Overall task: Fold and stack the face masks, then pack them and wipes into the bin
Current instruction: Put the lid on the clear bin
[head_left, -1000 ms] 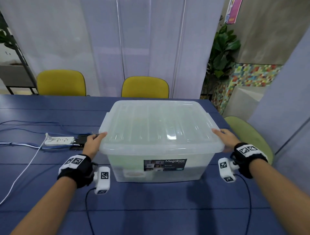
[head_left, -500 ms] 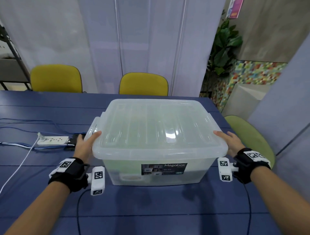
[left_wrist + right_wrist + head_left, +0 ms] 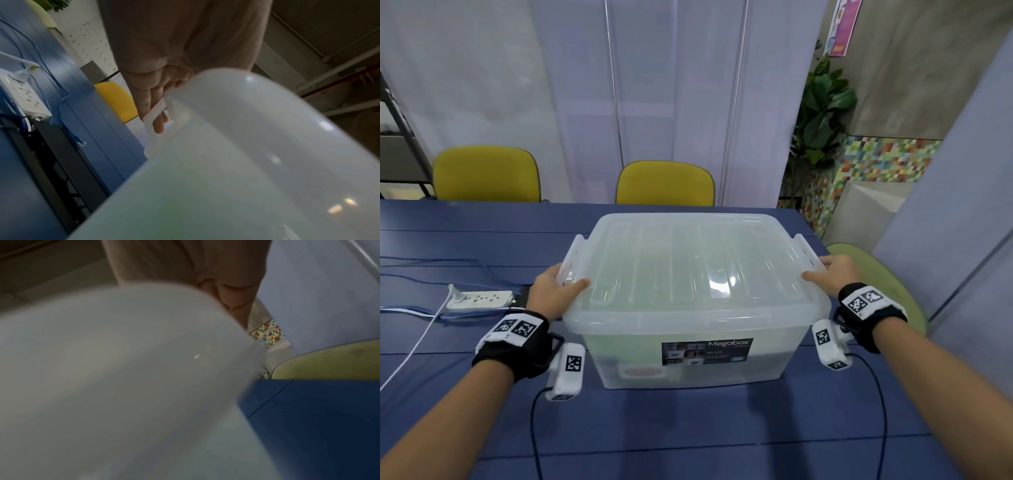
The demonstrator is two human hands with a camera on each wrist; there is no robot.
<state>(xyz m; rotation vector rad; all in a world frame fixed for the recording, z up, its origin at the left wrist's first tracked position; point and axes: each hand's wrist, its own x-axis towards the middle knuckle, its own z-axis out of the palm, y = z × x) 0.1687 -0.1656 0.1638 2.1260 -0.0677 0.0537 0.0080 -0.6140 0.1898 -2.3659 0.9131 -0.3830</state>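
A translucent bin (image 3: 688,363) with a "Megabox" label stands on the blue table, its ribbed lid (image 3: 688,267) on top. My left hand (image 3: 551,291) holds the left latch flap (image 3: 571,257), which is swung up, thumb on the lid. In the left wrist view its fingers (image 3: 159,126) sit behind the latch (image 3: 156,110). My right hand (image 3: 835,274) holds the raised right latch (image 3: 806,253) the same way; the right wrist view shows mostly the bin wall (image 3: 123,369). Pale green shapes and a small packet (image 3: 642,371) show dimly through the wall.
A white power strip (image 3: 479,298) with blue and white cables lies left of the bin. Two yellow chairs (image 3: 486,174) (image 3: 666,183) stand behind the table (image 3: 688,428), and a green chair (image 3: 876,270) is at its right end.
Both hands moved from the lid's side edges onto the latches. The left flap came up first, then the right; both now stand raised.
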